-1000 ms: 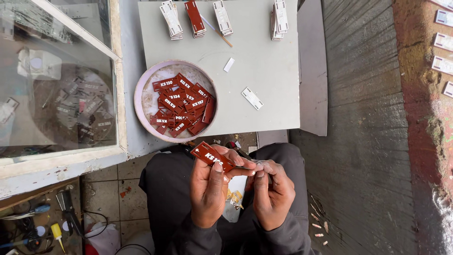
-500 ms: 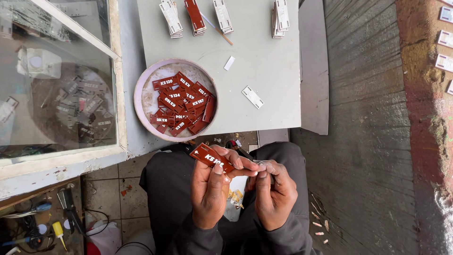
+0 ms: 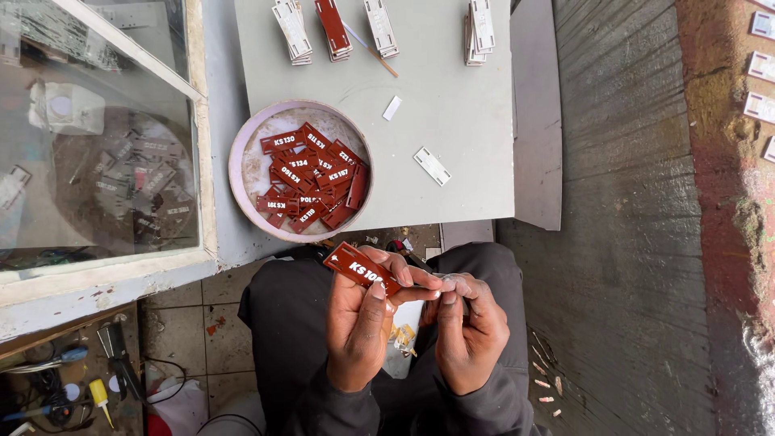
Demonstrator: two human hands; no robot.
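Head view: a red engraved tag (image 3: pixel 362 270) was gripped by the left hand (image 3: pixel 363 323) over the lap, tilted toward 10 o'clock. Something tiny was pinched by the right hand (image 3: pixel 468 331), too small to tell. A pink bowl (image 3: pixel 239 161) of red tags (image 3: pixel 311 179) was parked at 11 o'clock on the grey board (image 3: pixel 452 113).

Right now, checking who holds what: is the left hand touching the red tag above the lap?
Touching. The head view shows the left hand pinching the red tag between thumb and fingertips, with no gap.
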